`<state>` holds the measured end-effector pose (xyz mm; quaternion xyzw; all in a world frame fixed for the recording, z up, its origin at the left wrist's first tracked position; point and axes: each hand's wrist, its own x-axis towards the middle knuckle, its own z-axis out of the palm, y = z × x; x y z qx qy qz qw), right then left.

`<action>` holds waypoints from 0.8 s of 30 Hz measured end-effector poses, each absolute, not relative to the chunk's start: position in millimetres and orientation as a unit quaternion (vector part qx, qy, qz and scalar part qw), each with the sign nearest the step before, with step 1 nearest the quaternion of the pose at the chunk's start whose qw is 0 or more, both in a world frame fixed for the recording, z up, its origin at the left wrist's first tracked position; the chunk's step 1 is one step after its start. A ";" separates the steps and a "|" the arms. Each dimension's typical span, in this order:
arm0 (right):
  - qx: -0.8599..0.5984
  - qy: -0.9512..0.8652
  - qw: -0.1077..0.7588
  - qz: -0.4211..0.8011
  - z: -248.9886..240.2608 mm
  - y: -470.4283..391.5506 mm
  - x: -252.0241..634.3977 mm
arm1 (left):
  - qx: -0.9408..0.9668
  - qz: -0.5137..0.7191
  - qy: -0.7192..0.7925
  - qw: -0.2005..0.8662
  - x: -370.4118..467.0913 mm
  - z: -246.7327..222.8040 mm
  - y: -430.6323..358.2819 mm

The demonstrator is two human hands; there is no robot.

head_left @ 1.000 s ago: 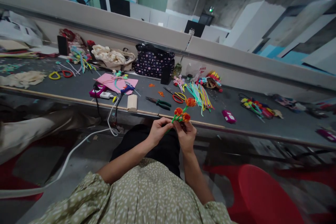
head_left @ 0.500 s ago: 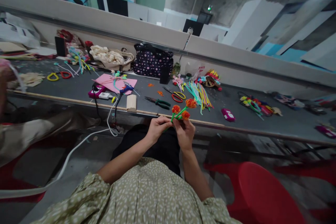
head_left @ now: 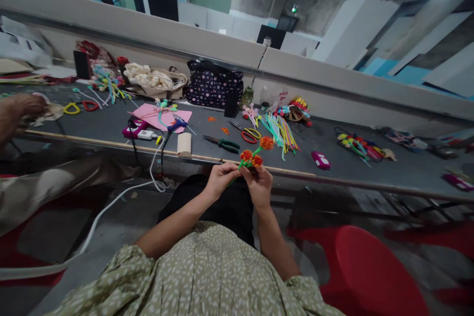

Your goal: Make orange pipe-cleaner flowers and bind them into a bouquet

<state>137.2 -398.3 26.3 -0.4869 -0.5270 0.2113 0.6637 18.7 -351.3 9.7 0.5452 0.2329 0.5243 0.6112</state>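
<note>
Both hands meet just in front of the table edge, around a small bunch of orange pipe-cleaner flowers with green stems. My left hand pinches the stems from the left, thumb and forefinger together. On the other side, my right hand grips the stems just below the blossoms, its fingers partly hidden behind them. One blossom stands higher than the other two. Beyond the hands lie pliers with dark green handles and scissors with red and yellow handles.
A wooden block sits at the table's front edge, near a glue gun on pink paper. Colourful pipe cleaners lie right of the scissors. A co-worker's hand is at far left; a red stool stands lower right.
The two lower orange blossoms have shifted slightly left and closer together, while both my hands keep hold of the stems. The co-worker's hand at far left has moved further into view.
</note>
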 end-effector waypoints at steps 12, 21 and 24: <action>-0.498 -0.502 0.679 0.197 26.4 -393.5 134.6 | 0.493 0.523 0.247 0.650 21.5 8.4 -348.9; -0.502 -0.492 0.685 0.192 26.9 -391.2 134.9 | 0.505 0.496 0.272 0.652 20.4 12.4 -349.4; -0.500 -0.488 0.685 0.206 24.8 -389.7 135.5 | 0.511 0.497 0.268 0.648 20.2 13.1 -348.8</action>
